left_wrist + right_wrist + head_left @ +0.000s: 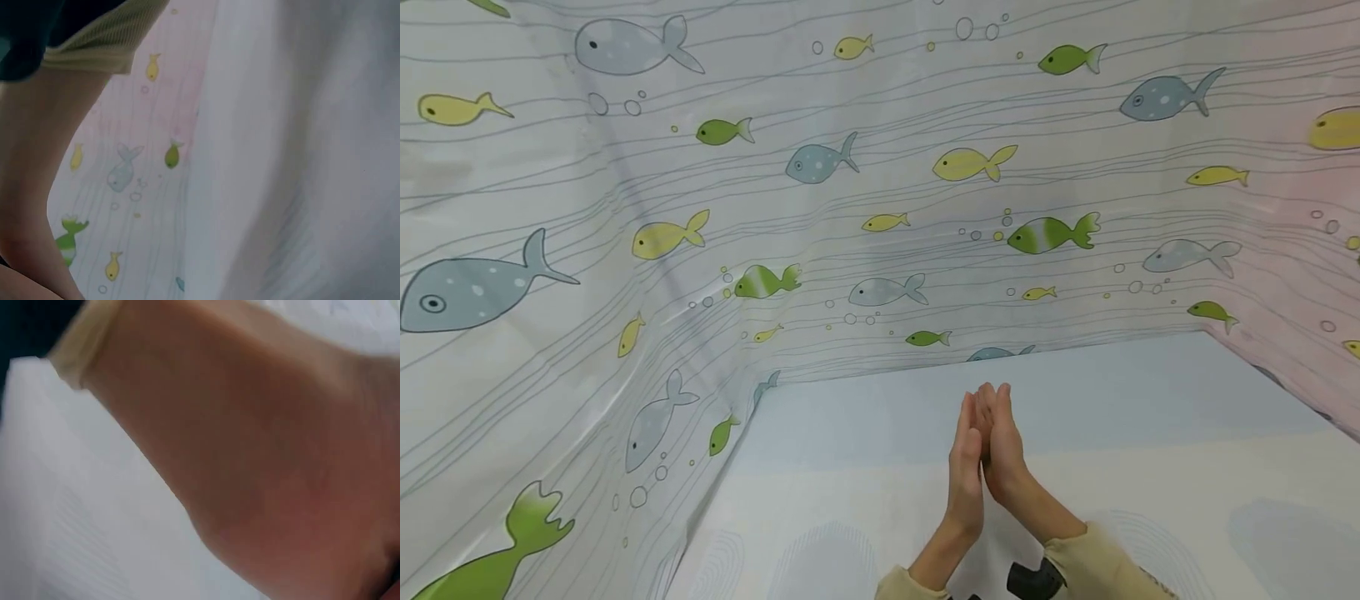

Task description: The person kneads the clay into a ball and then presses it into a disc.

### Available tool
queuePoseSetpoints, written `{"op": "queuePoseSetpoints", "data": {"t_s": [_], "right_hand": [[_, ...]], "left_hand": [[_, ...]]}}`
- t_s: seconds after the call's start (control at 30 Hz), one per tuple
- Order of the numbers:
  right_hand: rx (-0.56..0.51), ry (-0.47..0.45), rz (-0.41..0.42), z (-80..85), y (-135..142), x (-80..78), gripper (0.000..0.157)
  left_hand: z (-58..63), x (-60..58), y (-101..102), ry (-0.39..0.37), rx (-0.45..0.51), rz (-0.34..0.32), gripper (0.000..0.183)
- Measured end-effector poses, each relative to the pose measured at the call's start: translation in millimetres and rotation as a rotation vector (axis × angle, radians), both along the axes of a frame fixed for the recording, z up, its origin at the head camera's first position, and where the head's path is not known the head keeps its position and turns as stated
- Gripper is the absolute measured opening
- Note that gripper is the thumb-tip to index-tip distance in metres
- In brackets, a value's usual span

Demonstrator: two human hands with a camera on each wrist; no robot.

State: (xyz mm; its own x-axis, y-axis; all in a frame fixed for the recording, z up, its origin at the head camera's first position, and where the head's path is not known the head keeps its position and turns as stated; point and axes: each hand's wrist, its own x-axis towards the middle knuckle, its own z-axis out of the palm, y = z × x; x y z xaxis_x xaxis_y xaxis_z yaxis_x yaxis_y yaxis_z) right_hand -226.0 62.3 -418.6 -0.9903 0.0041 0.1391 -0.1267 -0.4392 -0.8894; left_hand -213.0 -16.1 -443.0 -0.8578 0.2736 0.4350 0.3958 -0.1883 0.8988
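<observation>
In the head view my left hand [966, 475] and right hand [1006, 454] meet palm to palm above the table. Their fingers point up and away, straight and close together. No object shows between the palms, though the inner surfaces are mostly hidden. A bare wrist [28, 169] below a beige cuff runs down the side of the left wrist view. Much of the right wrist view is filled by a blurred wrist [237, 437]; fingers cannot be made out there.
A pale table [850, 467] with soft blue and ringed patterns lies under the hands. Behind and beside it hangs a white curtain [820, 100] printed with fish. Beige sleeves [1097, 567] cover the forearms, and a black device [1033, 579] sits by the right wrist.
</observation>
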Motion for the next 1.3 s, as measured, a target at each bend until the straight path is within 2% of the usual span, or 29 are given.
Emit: {"op": "queuePoseSetpoints", "data": {"t_s": [0.2, 0.33, 0.47, 0.67, 0.83, 0.93, 1.1, 1.3], "right_hand": [[0.059, 0.039, -0.027, -1.9, 14, -14.3, 0.080], [0.127, 0.119, -0.066, -5.7, 22, -21.8, 0.077], [0.190, 0.186, -0.074, -14.3, 24, -23.0, 0.074], [0.258, 0.207, -0.022, -30.0, 18, -11.5, 0.072], [0.289, 0.242, 0.018, -37.6, 10, -1.0, 0.070], [0.302, 0.231, 0.057, -37.0, 6, 5.0, 0.068], [0.293, 0.220, 0.106, -30.7, 3, 14.1, 0.068], [0.258, 0.245, 0.124, -24.7, 3, 20.4, 0.070]], "left_hand": [[-1.8, 6.3, 4, -0.016, -0.030, -0.005, 0.059], [-0.6, 10.3, 4, 0.003, -0.059, -0.005, 0.061], [1.8, 12.6, 3, 0.028, -0.063, 0.002, 0.062], [1.4, 9.4, 2, -0.010, -0.031, 0.021, 0.060], [0.1, -0.4, 2, -0.087, 0.012, 0.052, 0.060], [1.2, -6.4, 2, -0.124, 0.026, 0.091, 0.060], [3.4, -12.8, 5, -0.114, 0.045, 0.158, 0.058], [2.2, -20.9, 8, -0.081, 0.067, 0.170, 0.058]]}}
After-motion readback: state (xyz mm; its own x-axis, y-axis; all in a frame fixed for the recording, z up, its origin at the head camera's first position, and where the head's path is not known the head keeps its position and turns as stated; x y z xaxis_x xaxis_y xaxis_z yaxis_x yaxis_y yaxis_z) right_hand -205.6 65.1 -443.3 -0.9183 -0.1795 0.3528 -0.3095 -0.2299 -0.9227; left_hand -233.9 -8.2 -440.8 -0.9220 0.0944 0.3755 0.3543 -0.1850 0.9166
